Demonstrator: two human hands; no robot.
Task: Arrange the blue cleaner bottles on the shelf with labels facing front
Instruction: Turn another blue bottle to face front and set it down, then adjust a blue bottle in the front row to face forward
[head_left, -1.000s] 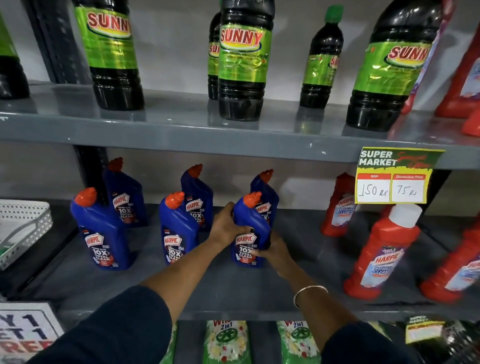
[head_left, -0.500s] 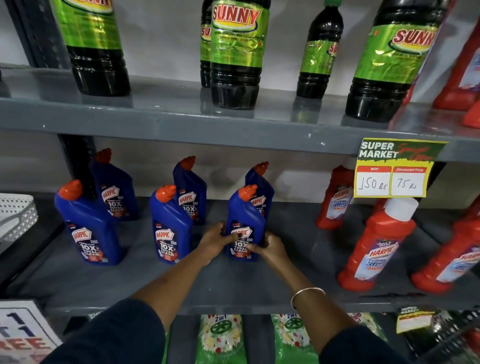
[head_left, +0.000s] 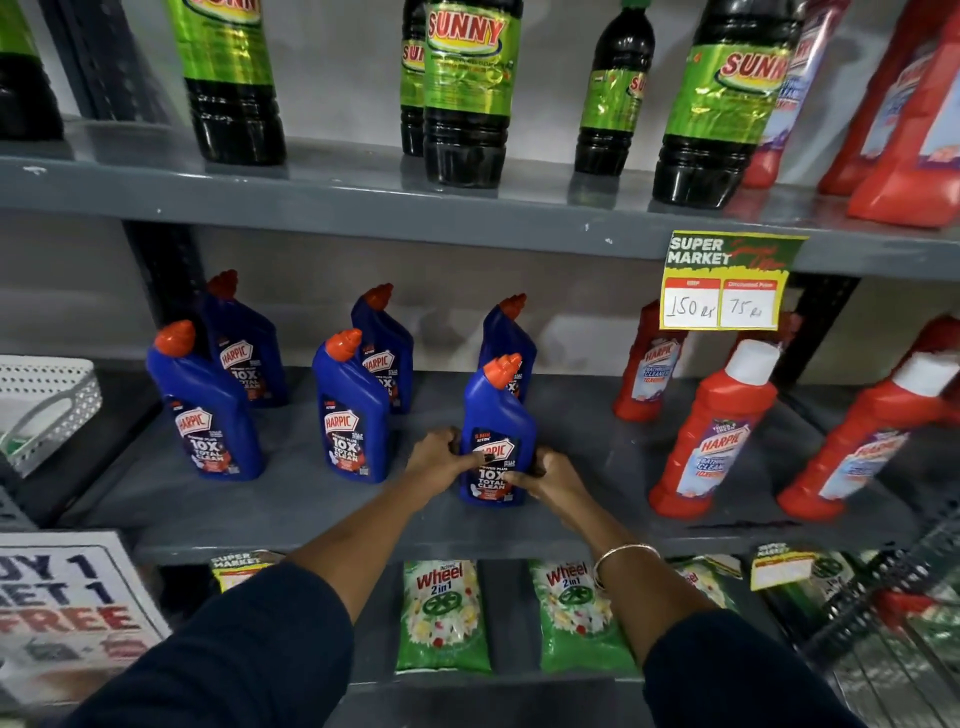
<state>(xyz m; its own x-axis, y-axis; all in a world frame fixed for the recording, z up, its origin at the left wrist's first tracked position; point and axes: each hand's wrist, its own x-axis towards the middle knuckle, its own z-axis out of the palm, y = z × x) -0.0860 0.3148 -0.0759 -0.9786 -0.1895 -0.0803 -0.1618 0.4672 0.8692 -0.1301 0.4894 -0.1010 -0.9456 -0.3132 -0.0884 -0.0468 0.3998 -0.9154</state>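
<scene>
Several blue cleaner bottles with orange caps stand in two rows on the grey middle shelf (head_left: 291, 499), labels toward me. The front right bottle (head_left: 497, 415) stands upright near the shelf's front edge. My left hand (head_left: 440, 457) grips its lower left side, thumb across the label. My right hand (head_left: 550, 475) holds its lower right side. Front middle bottle (head_left: 349, 410) and front left bottle (head_left: 205, 410) stand apart from my hands. Three more blue bottles stand behind; the back right one (head_left: 509, 338) is partly hidden.
Red cleaner bottles (head_left: 711, 431) stand on the same shelf to the right, under a hanging price tag (head_left: 724, 283). Dark bottles with green labels (head_left: 465, 88) fill the shelf above. A white basket (head_left: 44, 405) sits at far left. Green detergent packs (head_left: 444, 618) lie on the shelf below.
Both hands have slid lower on the front right blue bottle, which now stands nearer the front edge with its label square to me.
</scene>
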